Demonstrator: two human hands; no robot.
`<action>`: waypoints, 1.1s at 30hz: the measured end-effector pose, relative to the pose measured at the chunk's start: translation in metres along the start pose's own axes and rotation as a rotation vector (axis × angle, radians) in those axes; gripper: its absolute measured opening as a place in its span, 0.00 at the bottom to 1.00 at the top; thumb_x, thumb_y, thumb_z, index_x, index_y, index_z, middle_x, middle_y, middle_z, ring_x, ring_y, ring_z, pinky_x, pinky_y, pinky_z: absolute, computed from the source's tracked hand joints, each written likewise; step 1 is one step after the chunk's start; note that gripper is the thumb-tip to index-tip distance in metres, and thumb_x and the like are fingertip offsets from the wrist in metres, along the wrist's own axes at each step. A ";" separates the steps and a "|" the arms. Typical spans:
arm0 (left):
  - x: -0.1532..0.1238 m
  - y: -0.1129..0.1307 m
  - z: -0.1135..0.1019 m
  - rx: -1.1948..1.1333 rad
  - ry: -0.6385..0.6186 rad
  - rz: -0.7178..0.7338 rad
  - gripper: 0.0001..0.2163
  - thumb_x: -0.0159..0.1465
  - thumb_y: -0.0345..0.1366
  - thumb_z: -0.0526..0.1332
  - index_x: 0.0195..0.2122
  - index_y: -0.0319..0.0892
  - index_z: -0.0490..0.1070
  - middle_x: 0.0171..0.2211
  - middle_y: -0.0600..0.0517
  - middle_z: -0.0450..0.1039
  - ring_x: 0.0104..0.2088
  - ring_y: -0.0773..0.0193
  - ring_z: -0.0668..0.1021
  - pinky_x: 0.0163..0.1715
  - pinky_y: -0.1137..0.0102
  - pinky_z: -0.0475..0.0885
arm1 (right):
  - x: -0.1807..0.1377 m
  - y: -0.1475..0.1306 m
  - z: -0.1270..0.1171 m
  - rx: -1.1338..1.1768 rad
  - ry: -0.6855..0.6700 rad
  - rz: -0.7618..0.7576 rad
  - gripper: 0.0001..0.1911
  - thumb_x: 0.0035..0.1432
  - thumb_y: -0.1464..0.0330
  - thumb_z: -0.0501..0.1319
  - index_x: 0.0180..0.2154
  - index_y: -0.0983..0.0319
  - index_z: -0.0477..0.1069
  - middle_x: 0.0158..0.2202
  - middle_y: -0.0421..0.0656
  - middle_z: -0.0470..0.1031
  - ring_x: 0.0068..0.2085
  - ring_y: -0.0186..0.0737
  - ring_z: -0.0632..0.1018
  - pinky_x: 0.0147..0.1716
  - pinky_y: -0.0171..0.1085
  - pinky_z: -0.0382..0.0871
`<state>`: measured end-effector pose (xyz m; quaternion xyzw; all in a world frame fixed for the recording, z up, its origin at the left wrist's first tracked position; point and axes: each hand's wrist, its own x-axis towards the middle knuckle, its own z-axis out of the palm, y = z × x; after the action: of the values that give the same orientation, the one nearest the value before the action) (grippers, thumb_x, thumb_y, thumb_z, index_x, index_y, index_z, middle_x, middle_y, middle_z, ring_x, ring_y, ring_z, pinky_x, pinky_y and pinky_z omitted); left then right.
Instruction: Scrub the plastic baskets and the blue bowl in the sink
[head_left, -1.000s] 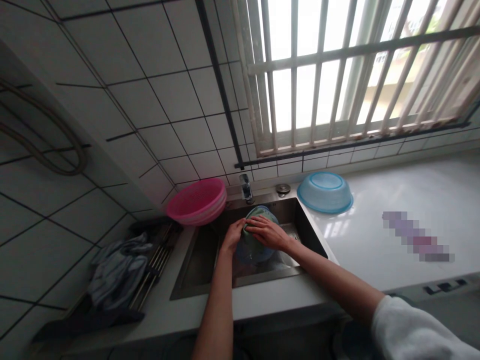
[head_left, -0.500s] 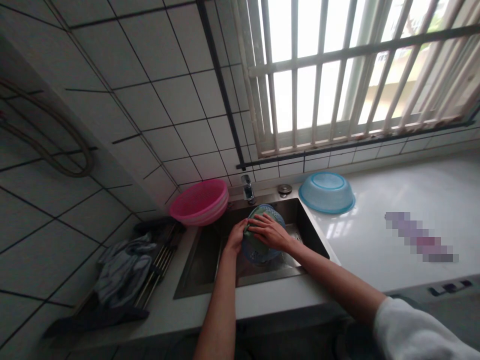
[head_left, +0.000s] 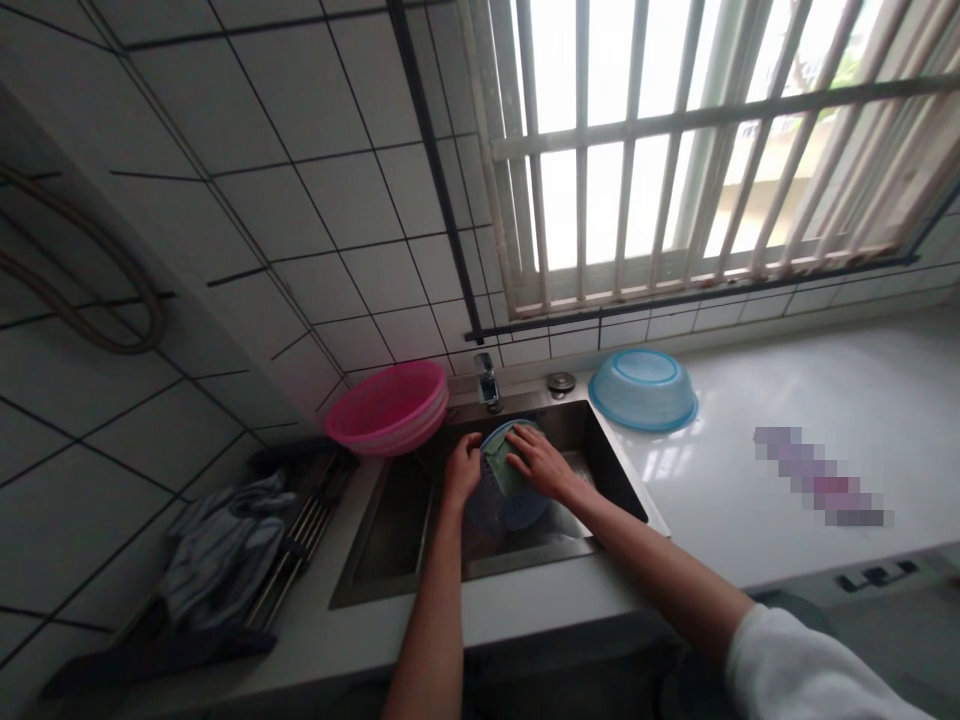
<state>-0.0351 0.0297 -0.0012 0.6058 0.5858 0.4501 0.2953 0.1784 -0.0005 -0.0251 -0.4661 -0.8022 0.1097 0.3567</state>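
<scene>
Beneath the barred window (head_left: 630, 128), the left hand (head_left: 463, 472) has its grip clamped on a blue colander (head_left: 526, 510) in the steel sink (head_left: 555, 551), the right hand (head_left: 543, 462), fingers apart, covering a green cloth (head_left: 500, 464) against it, wiping seemingly underway, the remainder unclear.

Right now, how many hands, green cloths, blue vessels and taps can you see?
Hands: 2 (left hand, right hand)
Green cloth: 1
Blue vessels: 2 (vessel by the hands, upturned basin)
Tap: 1
Total: 6
</scene>
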 end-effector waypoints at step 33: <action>-0.012 -0.003 0.004 -0.525 -0.137 -0.267 0.29 0.49 0.59 0.75 0.41 0.40 0.83 0.46 0.44 0.84 0.51 0.49 0.80 0.56 0.58 0.70 | -0.004 -0.019 -0.007 0.057 -0.085 -0.324 0.26 0.69 0.61 0.63 0.66 0.49 0.69 0.73 0.43 0.62 0.73 0.52 0.61 0.73 0.60 0.51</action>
<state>-0.0314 0.0187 -0.0078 0.4556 0.5025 0.5013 0.5373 0.1714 -0.0151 -0.0126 -0.3154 -0.8778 0.0930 0.3484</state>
